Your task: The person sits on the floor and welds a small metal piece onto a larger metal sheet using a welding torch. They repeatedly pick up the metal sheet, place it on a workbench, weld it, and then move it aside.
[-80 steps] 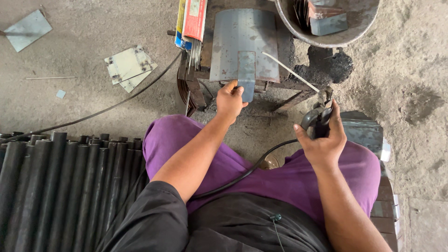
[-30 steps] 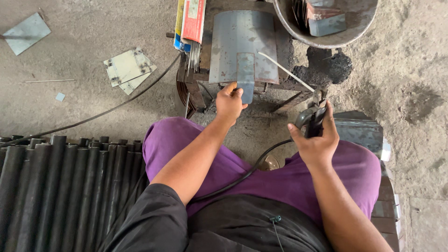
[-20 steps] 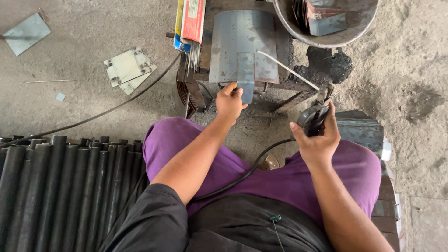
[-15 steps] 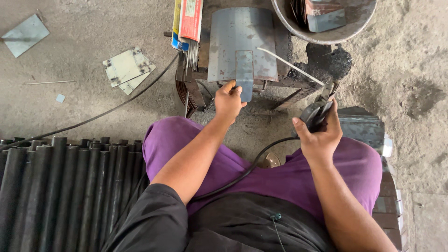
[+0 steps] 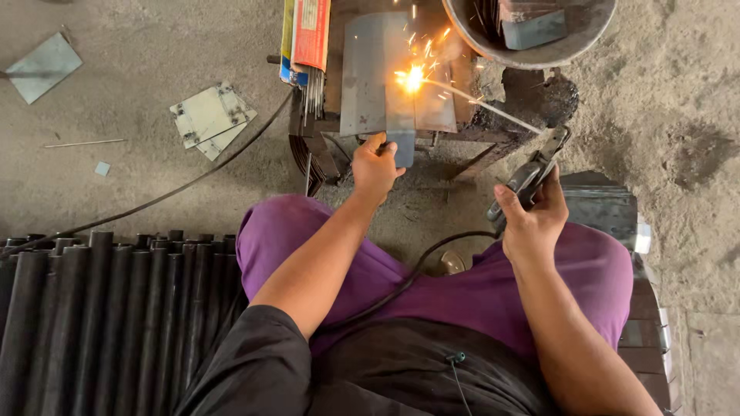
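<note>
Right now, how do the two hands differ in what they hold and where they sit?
The left hand pinches the near end of a narrow metal strip lying on the grey plate; the right hand grips a dark electrode holder off to the side, clear of the plate. The left is near the sparks; the right stays back, its rod reaching them. Both are bare.
</note>
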